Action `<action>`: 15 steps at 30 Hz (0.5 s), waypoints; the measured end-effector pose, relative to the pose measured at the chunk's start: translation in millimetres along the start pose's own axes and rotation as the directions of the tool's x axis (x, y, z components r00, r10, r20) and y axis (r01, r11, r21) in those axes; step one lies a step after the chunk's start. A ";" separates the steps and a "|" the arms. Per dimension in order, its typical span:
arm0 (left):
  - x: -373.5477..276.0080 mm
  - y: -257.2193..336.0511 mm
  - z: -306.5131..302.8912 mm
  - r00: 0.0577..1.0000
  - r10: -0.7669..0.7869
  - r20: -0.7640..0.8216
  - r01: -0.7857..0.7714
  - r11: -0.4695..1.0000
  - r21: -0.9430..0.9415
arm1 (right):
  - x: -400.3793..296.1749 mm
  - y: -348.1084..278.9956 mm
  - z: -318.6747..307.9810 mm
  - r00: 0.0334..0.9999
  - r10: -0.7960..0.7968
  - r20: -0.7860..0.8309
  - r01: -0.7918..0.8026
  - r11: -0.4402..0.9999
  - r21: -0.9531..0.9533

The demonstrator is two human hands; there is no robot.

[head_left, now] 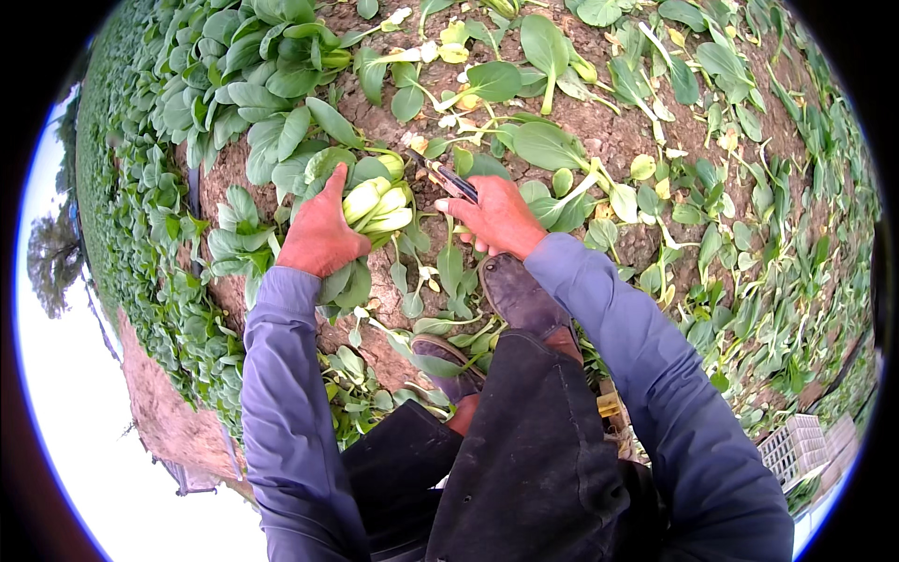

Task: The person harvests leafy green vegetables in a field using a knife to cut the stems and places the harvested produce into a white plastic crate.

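Note:
My left hand (322,230) grips a head of bok choy (377,204), its pale green stalk bases turned to the right. The leaves of that head spread out behind and beneath the hand. My right hand (497,218) is closed around a slim cutter-like tool (447,177) with a dark and reddish body. Its far end points up and left, apart from the bok choy stalks. The exact kind of tool cannot be told. Loose cut leaves (551,144) lie on the soil close to the right hand.
Standing bok choy plants (232,77) fill the left side. Fallen leaves litter the brown soil (604,42) ahead and to the right. My shoes (523,295) are planted just below the hands. A pale plastic crate (793,449) sits at the lower right.

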State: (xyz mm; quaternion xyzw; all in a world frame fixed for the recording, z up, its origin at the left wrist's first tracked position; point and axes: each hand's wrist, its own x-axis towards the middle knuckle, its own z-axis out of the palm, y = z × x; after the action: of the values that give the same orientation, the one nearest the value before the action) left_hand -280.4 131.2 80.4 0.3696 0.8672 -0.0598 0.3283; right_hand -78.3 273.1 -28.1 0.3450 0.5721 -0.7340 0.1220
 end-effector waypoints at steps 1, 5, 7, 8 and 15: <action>-0.4 -3.6 0.7 1.000 0.019 -0.013 -0.019 1.000 0.001 | 6.7 0.2 0.9 1.000 0.016 0.014 -0.016 1.000 0.011; -9.9 -16.4 15.1 0.999 0.049 -0.019 -0.049 0.999 -0.007 | 17.3 2.5 3.5 0.995 0.074 0.069 -0.078 0.995 0.061; -16.4 -17.9 22.0 0.994 0.081 -0.070 -0.078 0.996 0.045 | 18.3 3.3 5.4 0.991 0.099 0.088 -0.107 0.990 0.090; -19.1 -18.0 26.2 0.995 0.071 -0.073 -0.065 0.995 0.077 | 18.4 3.8 7.2 0.989 0.112 0.094 -0.122 0.987 0.105; -26.6 -13.6 37.2 0.996 0.004 -0.087 0.002 0.997 0.073 | 32.6 8.4 14.9 0.979 0.146 0.140 -0.170 0.969 0.179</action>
State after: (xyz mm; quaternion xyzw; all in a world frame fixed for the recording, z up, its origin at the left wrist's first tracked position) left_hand -256.6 92.5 65.9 0.3842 0.8776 -0.0751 0.2767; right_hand -102.9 263.7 -53.9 0.3528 0.4611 -0.7934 0.1825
